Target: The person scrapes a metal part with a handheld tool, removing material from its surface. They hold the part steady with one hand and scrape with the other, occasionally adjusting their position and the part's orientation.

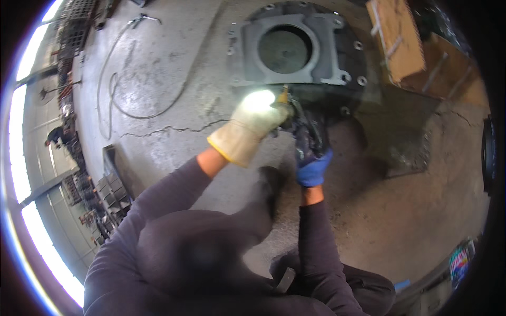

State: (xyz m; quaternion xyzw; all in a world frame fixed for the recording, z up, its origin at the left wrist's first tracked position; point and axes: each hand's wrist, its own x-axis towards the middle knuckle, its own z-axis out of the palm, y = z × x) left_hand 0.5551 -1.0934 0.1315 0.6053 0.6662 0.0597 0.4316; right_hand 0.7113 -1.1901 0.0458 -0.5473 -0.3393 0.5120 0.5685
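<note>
A grey metal housing with a large round hole lies on a dark round flange with bolt holes round its rim. At its near edge, my left hand, in a cream work glove with a yellow cuff, is closed round the front of a dark hand-held tool. The tool's yellowish tip points at the housing edge. My right hand, in a blue and black glove, grips the tool's rear part. A bright glare covers part of the left glove, and the tool's exact kind is unclear.
An open cardboard box stands at the far right. A thin hose with a metal end curls over the concrete floor on the left. Racks of parts line the left side, where another person is far off.
</note>
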